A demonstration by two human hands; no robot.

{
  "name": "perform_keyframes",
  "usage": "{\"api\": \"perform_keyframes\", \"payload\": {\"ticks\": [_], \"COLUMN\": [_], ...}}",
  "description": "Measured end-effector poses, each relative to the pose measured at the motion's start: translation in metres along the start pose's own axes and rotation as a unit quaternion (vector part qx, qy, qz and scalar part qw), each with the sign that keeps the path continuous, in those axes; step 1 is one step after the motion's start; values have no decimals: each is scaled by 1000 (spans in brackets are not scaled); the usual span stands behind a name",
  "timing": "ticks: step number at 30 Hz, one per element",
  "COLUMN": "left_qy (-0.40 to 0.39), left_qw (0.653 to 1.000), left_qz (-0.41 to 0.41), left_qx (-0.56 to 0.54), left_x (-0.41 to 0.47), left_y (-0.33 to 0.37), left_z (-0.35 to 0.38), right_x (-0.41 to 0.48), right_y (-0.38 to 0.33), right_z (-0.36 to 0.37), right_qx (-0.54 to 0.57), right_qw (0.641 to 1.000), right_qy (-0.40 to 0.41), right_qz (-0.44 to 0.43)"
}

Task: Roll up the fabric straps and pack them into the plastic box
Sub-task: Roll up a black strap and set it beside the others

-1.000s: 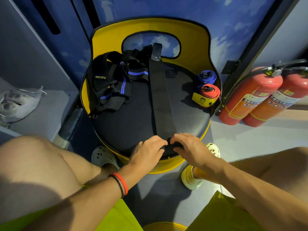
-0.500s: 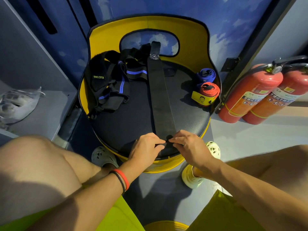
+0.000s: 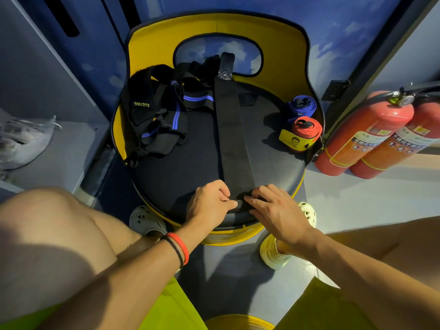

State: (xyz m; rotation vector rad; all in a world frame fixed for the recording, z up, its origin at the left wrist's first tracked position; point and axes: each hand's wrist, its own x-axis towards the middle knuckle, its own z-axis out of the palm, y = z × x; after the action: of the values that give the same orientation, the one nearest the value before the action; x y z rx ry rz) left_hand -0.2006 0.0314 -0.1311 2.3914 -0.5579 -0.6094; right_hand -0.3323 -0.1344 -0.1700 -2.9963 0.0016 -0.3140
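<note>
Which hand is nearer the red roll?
Right. The right hand holds the near end of the black strap, on the same side as the red roll; the left hand holds it from the other side.

Gym changing corner, probably: cloud-painted blue walls, grey locker-style shelf, yellow-backed padded stool strewn with fabric straps, two red fire extinguishers standing alongside.

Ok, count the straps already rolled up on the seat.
2. A blue roll sits at the right edge of the seat by the yellow backrest; a red roll with a yellow label lies just in front of it. The black pile at left could hide more.
</note>
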Motion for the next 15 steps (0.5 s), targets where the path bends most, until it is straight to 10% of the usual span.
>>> {"api": "perform_keyframes", "payload": {"ticks": [15], "left_qy": [31], "left_qw": [975], "left_qz": [182], "left_qx": [125], "left_x": [-9], "left_y": [-20], "left_z": [10], "right_x": [8], "right_y": [4], "right_z": [5], "right_qx": [85], "right_qw": [995], "right_qy": [1], "right_qz": [59]}}
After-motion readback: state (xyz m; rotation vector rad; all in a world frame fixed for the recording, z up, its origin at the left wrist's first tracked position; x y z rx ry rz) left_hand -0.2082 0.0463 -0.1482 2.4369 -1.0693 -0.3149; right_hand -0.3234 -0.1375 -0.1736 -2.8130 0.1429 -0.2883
